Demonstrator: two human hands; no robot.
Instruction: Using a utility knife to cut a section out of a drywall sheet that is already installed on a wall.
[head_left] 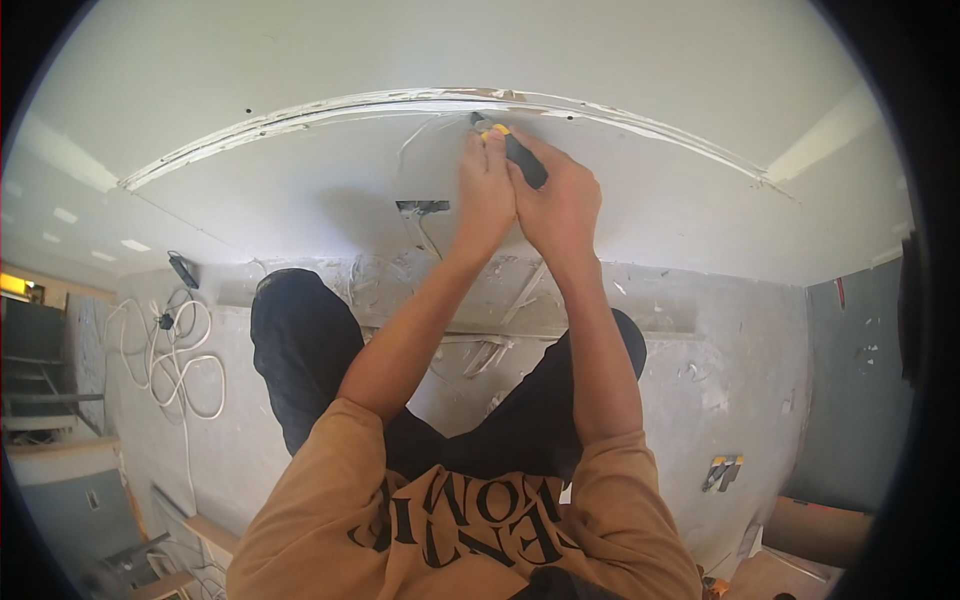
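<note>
A black-handled utility knife (518,152) with yellow trim sat in the upper centre of the frame, gripped near its rear by the right hand (560,205) and steadied at its front by the left hand (484,190). It slanted up-left, its tip meeting the ragged cut seam (330,112) in the white panel.

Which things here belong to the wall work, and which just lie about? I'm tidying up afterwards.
In use:
black and yellow hand tool, gripped by right hand and left hand
white wall board with ragged seam

Lying about:
coiled white cable
small yellow and grey tool on the floor
brown cardboard box
</note>
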